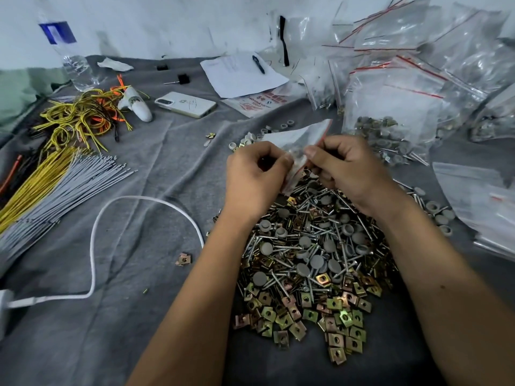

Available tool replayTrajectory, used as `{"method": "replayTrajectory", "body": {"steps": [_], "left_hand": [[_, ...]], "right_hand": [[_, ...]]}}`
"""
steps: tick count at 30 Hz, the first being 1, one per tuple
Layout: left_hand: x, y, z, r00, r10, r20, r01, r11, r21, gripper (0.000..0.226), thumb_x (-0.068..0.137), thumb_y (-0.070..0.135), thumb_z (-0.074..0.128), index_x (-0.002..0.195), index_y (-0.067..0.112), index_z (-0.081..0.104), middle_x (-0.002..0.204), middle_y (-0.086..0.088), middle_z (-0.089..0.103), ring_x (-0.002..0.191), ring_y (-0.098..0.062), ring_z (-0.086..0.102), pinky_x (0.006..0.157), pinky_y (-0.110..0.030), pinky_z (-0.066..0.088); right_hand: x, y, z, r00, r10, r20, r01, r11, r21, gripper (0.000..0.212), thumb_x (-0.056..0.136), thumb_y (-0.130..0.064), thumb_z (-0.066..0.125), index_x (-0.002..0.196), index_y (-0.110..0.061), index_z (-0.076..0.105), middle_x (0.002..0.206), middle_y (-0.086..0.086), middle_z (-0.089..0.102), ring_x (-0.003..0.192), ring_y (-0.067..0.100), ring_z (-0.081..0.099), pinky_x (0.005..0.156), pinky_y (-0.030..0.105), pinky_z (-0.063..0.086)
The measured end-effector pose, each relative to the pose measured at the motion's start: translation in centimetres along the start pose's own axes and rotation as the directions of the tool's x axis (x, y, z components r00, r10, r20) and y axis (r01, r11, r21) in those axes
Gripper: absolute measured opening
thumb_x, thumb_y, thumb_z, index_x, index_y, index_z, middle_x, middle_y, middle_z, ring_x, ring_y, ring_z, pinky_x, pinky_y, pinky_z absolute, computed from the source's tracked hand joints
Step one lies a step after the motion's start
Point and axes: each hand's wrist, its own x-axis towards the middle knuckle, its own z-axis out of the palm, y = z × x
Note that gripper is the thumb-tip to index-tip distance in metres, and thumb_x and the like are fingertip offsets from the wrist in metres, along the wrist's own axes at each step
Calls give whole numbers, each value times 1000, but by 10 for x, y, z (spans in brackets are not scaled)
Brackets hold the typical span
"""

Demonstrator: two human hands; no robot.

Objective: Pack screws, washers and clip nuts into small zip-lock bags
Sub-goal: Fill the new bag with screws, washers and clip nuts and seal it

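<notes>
Partly, both hands (256,174) (345,165) hide the pinched bag (295,136).

phone (185,104) | water bottle (65,48) | pen (258,64) on paper (239,78) | white cable (111,218) | wire bundles (55,174)

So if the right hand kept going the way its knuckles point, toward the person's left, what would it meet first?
Most likely the left hand, close by across the small zip-lock bag that the right hand also pinches. Depth between them is hard to judge.

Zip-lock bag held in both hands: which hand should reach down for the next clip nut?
Probably the right hand: the hardware pile lies mostly under it, while the left hand pinches the zip-lock bag.
</notes>
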Motion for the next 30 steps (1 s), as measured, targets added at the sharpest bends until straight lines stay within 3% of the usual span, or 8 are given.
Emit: {"method": "replayTrajectory", "body": {"steps": [2,5,9,12,16,18,26,30], "left_hand": [[1,0,-2,999,-37,-9,37,998,-51,19,95,10,71,78,2,72,71,-17,72,63,-33,68,64,-54,60],[-1,3,-2,998,-50,29,52,995,-88,20,97,10,69,81,-2,70,68,-17,70,60,-27,66,61,-56,60],[-5,5,3,995,-6,102,14,997,-74,17,90,16,80,85,4,69,66,-12,72,52,-19,65,50,-37,56],[-6,4,3,994,-4,112,10,999,-48,15,86,13,84,86,4,73,67,-13,73,52,-23,66,52,-42,57],[-4,3,0,991,10,135,-5,999,-38,11,94,9,74,83,4,77,64,-13,73,56,-36,69,55,-50,60],[-4,3,0,991,8,136,-4,1000,-26,14,96,7,70,84,3,77,66,-15,73,60,-41,70,57,-57,58],[-4,1,3,995,38,97,-45,997,61,15,92,7,73,78,9,77,67,-3,74,64,-26,72,63,-49,62],[-4,-1,3,996,45,81,-48,998,34,16,91,8,76,75,8,75,62,-3,72,56,-27,70,55,-44,60]], "right_hand": [[0,-1,-1,999,7,-33,-7,1000,19,25,96,-30,64,73,-24,72,63,7,55,51,13,39,47,26,28],[0,-2,1,999,29,-29,-28,999,42,25,94,-31,58,73,-24,70,68,0,58,55,8,45,44,19,33],[0,1,5,998,44,37,-43,998,-40,26,92,-28,53,74,-32,71,68,-5,52,60,7,45,45,18,35],[0,2,6,998,28,61,-23,996,-86,24,93,-28,55,76,-27,71,67,4,47,58,11,42,46,21,34],[-2,0,2,990,-133,38,138,968,-208,19,97,-24,60,82,-22,73,57,-18,54,50,-1,48,51,9,36],[-2,-1,2,987,-158,26,160,961,-227,19,97,-22,61,82,-20,72,55,-20,54,48,-3,49,50,7,35],[-5,-3,6,988,-152,-16,139,938,-318,22,99,-17,56,82,-12,69,52,-21,54,47,-2,49,50,9,33],[-6,-4,8,982,-181,-62,143,909,-393,28,103,-30,60,86,-11,72,53,-16,54,49,2,45,51,27,36]]}}
